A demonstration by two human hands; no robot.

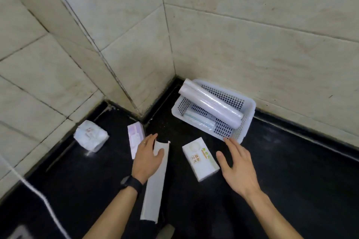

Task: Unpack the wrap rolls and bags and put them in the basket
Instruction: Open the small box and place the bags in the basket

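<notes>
**Wrap roll's in the basket, carton still in hand**

The white plastic basket (245, 128), with small square holes punched all over its walls, sits back in the corner on the glossy black countertop (291, 180). A smooth, shiny wrap roll (211, 105) lies slanted across it, far end poking over the rim. Under the roll there's a flat clear bag pack (198, 120) with a blue stripe.

The left hand (147, 159) holds a long white carton (155, 180) with its top end open, thumb pressed across the front and fingers along its left edge. The right hand (237, 165) holds nothing, fingers spread and relaxed, tips just beside the basket's near corner.

Between the hands lies a small white box (200, 159) with green print. Left of the carton there's a pinkish box (135, 137) and, further out, a crinkly plastic-wrapped white bundle (90, 135). Beige wall tiles (252, 35) behind, and a black watch (131, 183) on the left wrist.
</notes>
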